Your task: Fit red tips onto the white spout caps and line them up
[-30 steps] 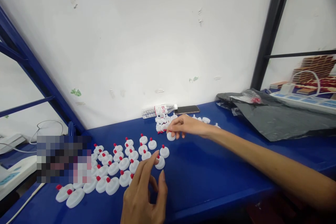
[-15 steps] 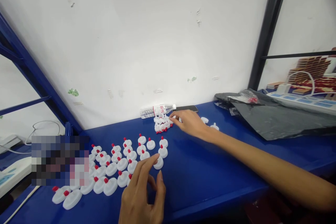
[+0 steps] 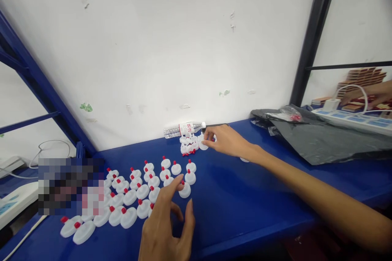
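Several white round caps with red tips stand in rows on the blue table. My left hand rests near the front edge, fingers spread, index tip touching a cap at the rows' right end. My right hand reaches to the back of the table. Its fingertips pinch a white cap at the edge of a loose pile of caps.
A clear water bottle lies against the white wall, a dark phone beside it. Black plastic sheeting covers the table's right part. Another person's hand is at a power strip far right. White devices with cables sit far left.
My right hand set a cap at the rows' right end, then moved back to the loose pile and pinched another cap. Another person's hand appeared at the far right.
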`<action>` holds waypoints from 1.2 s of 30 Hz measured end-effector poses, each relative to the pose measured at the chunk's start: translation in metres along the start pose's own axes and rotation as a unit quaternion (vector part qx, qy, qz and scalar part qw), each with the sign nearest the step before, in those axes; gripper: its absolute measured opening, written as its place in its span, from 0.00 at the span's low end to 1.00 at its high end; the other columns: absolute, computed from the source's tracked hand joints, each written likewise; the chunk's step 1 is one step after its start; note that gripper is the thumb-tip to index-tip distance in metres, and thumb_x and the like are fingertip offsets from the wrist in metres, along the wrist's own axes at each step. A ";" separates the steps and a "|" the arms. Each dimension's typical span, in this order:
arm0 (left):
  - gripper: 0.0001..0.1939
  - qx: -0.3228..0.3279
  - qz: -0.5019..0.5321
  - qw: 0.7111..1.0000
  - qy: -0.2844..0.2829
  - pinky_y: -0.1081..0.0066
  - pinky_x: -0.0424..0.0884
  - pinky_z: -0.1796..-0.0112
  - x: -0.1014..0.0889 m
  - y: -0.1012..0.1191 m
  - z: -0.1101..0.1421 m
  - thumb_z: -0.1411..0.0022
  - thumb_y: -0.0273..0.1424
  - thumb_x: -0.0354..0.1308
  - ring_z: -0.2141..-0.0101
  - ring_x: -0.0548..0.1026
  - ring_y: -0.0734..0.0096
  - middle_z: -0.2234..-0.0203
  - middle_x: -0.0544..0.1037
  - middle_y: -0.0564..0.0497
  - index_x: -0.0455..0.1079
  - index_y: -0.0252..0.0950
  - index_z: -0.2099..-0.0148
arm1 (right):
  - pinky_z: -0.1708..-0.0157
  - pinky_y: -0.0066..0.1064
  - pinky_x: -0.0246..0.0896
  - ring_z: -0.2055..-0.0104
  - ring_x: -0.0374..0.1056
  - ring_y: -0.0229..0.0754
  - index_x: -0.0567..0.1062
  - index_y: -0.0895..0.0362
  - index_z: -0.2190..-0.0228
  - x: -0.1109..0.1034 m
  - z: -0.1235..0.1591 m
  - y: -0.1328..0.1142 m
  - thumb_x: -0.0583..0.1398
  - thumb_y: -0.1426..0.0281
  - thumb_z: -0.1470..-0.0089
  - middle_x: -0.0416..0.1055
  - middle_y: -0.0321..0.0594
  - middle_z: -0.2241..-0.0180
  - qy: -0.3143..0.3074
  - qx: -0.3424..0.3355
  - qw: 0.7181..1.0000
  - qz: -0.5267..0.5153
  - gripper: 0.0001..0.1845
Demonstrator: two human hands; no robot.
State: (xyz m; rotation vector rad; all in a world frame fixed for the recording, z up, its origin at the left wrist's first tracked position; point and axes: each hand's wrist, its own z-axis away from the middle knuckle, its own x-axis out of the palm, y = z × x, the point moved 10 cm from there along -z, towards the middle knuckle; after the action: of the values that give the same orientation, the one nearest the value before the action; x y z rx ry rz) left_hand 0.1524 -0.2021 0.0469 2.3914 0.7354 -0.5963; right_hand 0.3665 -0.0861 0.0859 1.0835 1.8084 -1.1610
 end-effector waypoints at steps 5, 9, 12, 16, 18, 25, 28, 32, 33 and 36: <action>0.31 0.044 -0.054 0.998 0.003 0.76 0.75 0.77 0.002 0.003 -0.001 0.30 0.38 0.59 0.71 0.79 0.75 0.49 0.72 0.42 0.56 0.42 0.30 | 0.72 0.28 0.54 0.73 0.69 0.36 0.75 0.55 0.67 0.009 0.037 -0.074 0.61 0.62 0.39 0.79 0.34 0.71 -0.089 -0.130 0.980 -0.125 0.10; 0.20 0.117 -0.079 0.990 0.004 0.80 0.75 0.76 0.003 0.012 0.002 0.28 0.31 0.57 0.69 0.78 0.78 0.51 0.73 0.44 0.65 0.42 0.36 | 0.72 0.27 0.53 0.75 0.66 0.34 0.74 0.55 0.66 0.020 0.061 -0.105 0.62 0.66 0.41 0.78 0.31 0.72 -0.146 -0.184 0.961 -0.145 0.05; 0.20 0.131 -0.079 0.988 0.035 0.80 0.74 0.74 -0.005 0.016 0.004 0.29 0.28 0.57 0.71 0.77 0.79 0.53 0.75 0.46 0.66 0.42 0.37 | 0.73 0.26 0.54 0.75 0.66 0.34 0.76 0.55 0.62 0.024 0.063 -0.108 0.63 0.58 0.39 0.77 0.32 0.72 -0.208 -0.211 0.931 -0.211 0.13; 0.24 0.086 -0.074 0.992 0.050 0.76 0.75 0.72 -0.010 0.014 0.000 0.30 0.27 0.58 0.72 0.75 0.78 0.54 0.72 0.46 0.64 0.44 0.34 | 0.74 0.27 0.57 0.74 0.69 0.35 0.77 0.54 0.58 0.028 0.035 -0.074 0.51 0.57 0.29 0.79 0.37 0.68 -0.191 -0.188 0.936 -0.229 0.20; 0.22 0.063 -0.049 0.996 0.037 0.76 0.75 0.73 -0.009 0.011 -0.002 0.29 0.28 0.56 0.73 0.74 0.80 0.54 0.70 0.47 0.66 0.46 0.36 | 0.69 0.29 0.60 0.68 0.73 0.38 0.78 0.54 0.56 0.027 0.013 -0.041 0.48 0.63 0.27 0.81 0.39 0.61 -0.091 -0.143 0.979 -0.117 0.19; 0.10 0.048 -0.019 0.998 0.045 0.77 0.74 0.74 -0.010 0.009 -0.003 0.29 0.31 0.56 0.75 0.72 0.80 0.55 0.73 0.49 0.70 0.42 0.47 | 0.59 0.34 0.61 0.52 0.74 0.51 0.77 0.55 0.50 0.061 -0.010 0.009 0.57 0.69 0.33 0.78 0.48 0.52 -0.028 -0.093 0.995 0.026 0.13; 0.08 0.051 -0.024 0.998 0.038 0.77 0.74 0.73 -0.009 0.008 -0.003 0.30 0.31 0.58 0.76 0.71 0.81 0.55 0.75 0.50 0.69 0.41 0.50 | 0.60 0.34 0.60 0.52 0.73 0.50 0.76 0.54 0.50 0.065 -0.011 0.011 0.60 0.68 0.34 0.78 0.46 0.52 -0.021 -0.085 0.995 0.041 0.12; 0.07 0.069 -0.030 0.997 0.024 0.78 0.72 0.75 -0.005 0.007 -0.002 0.30 0.32 0.60 0.79 0.69 0.83 0.56 0.76 0.50 0.67 0.40 0.52 | 0.62 0.33 0.59 0.54 0.73 0.49 0.76 0.55 0.54 0.064 -0.013 0.014 0.61 0.68 0.35 0.78 0.44 0.55 -0.006 -0.067 0.997 0.044 0.09; 0.07 0.073 -0.032 0.997 0.022 0.78 0.72 0.75 -0.005 0.007 -0.002 0.30 0.33 0.60 0.79 0.69 0.83 0.56 0.77 0.50 0.67 0.40 0.52 | 0.62 0.32 0.59 0.55 0.73 0.48 0.76 0.55 0.55 0.065 -0.013 0.015 0.61 0.68 0.35 0.78 0.45 0.55 -0.004 -0.066 0.997 0.043 0.08; 0.07 0.070 -0.028 0.997 0.014 0.78 0.72 0.76 -0.003 0.006 -0.002 0.30 0.34 0.60 0.80 0.69 0.83 0.57 0.78 0.50 0.67 0.41 0.52 | 0.63 0.32 0.57 0.55 0.72 0.47 0.77 0.55 0.57 0.067 -0.014 0.015 0.60 0.67 0.34 0.77 0.45 0.55 -0.007 -0.074 0.997 0.036 0.07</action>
State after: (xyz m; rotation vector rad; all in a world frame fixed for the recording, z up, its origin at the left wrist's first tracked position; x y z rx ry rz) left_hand 0.1545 -0.2061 0.0522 2.5195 0.7979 -0.6574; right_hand 0.3523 -0.0515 0.0263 1.0420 1.7987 -0.9744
